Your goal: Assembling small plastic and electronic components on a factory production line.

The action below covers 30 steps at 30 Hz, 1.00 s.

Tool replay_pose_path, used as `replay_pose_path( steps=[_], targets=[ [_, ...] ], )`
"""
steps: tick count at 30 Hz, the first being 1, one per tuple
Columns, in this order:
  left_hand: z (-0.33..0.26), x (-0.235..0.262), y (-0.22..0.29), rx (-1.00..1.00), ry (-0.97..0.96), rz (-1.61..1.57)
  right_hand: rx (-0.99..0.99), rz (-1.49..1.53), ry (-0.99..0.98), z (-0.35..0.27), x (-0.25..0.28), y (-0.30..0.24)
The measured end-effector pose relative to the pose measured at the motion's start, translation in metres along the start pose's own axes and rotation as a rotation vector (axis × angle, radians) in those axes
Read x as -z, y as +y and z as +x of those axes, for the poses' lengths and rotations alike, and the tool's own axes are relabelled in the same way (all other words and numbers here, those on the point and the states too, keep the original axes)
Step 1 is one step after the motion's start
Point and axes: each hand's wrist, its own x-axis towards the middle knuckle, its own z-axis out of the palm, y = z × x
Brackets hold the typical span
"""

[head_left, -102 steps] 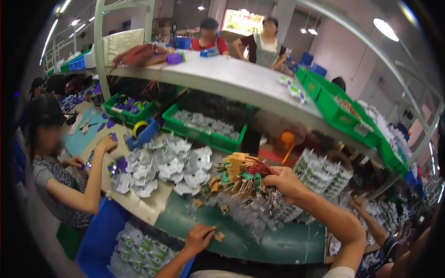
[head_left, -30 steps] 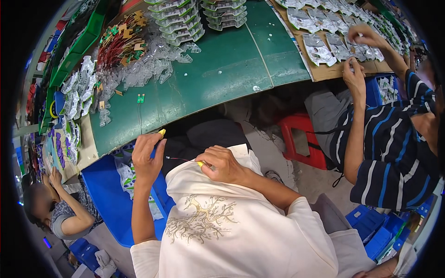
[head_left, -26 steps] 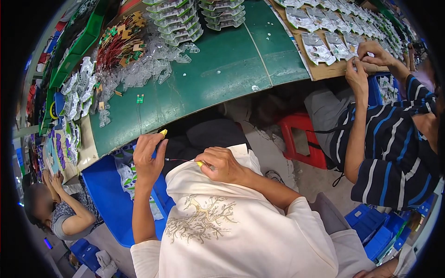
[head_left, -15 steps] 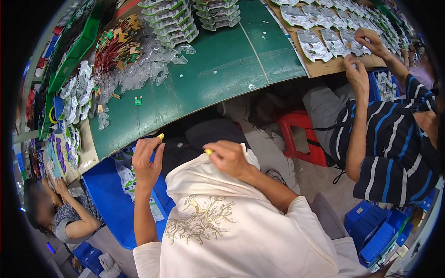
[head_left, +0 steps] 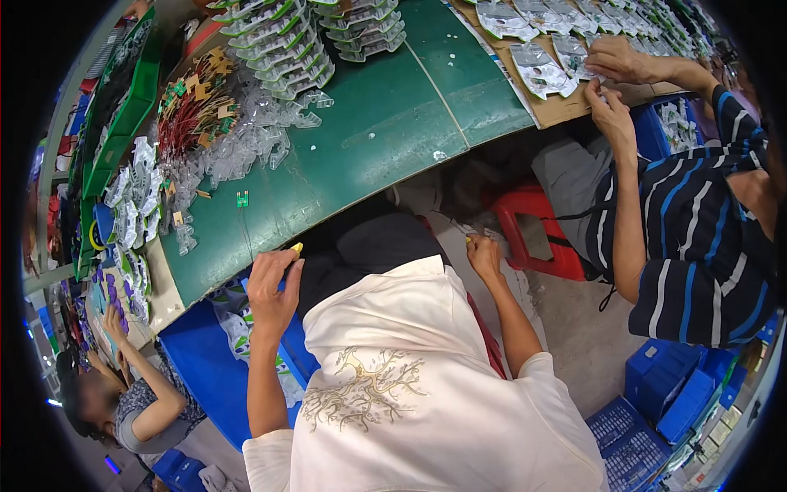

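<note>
A long green work table [head_left: 385, 131] ran across a crowded assembly room, with a cardboard sheet at its far right end and green bins along its left. On it lay stacks of clear plastic blister trays [head_left: 279, 49], a loose heap of clear shells [head_left: 246, 148], and a bundle of red-wired parts with small tan cards [head_left: 193, 107]. A blue crate [head_left: 205, 369] stood below the table's edge on the left, and a red stool [head_left: 533, 234] on the right. A co-worker in a striped shirt [head_left: 697, 246] handled silvery packets [head_left: 541, 70] on the cardboard.

The person's left hand [head_left: 272, 287] was clenched on a small yellow-tipped piece [head_left: 296, 247] just at the table's near edge. The right hand [head_left: 484, 254] was raised beside the stool, fingers pinched on something tiny and yellowish; what exactly could not be told.

Judged from this, the work would have gone best with both hands brought together over the table, not over the lap, so that a dropped piece landed on the green surface.
</note>
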Motion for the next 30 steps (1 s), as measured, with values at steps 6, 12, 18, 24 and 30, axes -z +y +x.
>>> replay_pose_path(
  steps=[6, 12, 18, 24, 30],
  targets=[
    [0.003, -0.005, -0.001, 0.001, -0.015, -0.034, -0.109, 0.047, -0.053, -0.011, -0.014, -0.004],
    [0.002, -0.006, -0.004, -0.011, -0.023, -0.036, -0.137, 0.06, -0.053, -0.011, -0.016, 0.0],
    [0.004, -0.006, -0.007, -0.011, -0.037, -0.051, -0.2, 0.089, -0.107, -0.023, -0.025, 0.013],
    [0.006, -0.011, -0.004, -0.059, -0.032, -0.082, -0.177, 0.161, -0.062, -0.027, -0.034, 0.019],
    [-0.001, -0.007, -0.019, -0.076, -0.065, -0.057, -0.189, 0.218, -0.015, -0.037, -0.047, 0.022]
  ],
)
